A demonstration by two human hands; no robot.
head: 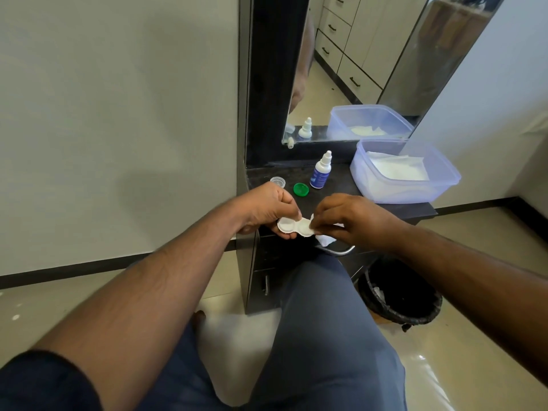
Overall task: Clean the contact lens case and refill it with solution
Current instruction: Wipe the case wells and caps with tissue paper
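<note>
My left hand grips a white two-well contact lens case by its left end, over the front edge of a dark counter. Both wells are uncapped. My right hand pinches a white tissue and presses it into the case's right well. A green cap and a clear cap lie on the counter behind my left hand. The small white solution bottle with a blue label stands upright and capped just right of the green cap.
A translucent blue tub holding white tissues sits at the counter's right. A mirror rises behind. A black-lined waste bin stands on the floor to the right, below the counter. My knee is under my hands.
</note>
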